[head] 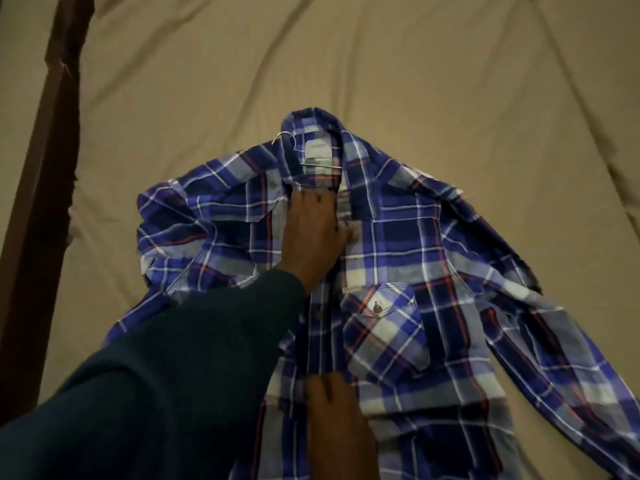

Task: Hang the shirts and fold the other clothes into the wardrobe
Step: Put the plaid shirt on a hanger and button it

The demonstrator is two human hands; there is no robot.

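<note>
One blue, white and red plaid button-up shirt lies face-up on the tan bed sheet, one thin metal wire hanger inside its collar, both hands on its placket: left hand and right hand, fingers straight, pressing.

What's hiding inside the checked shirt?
A metal hanger: its hook and a bit of bar show at the collar of the checked shirt. The rest is covered by cloth.
</note>
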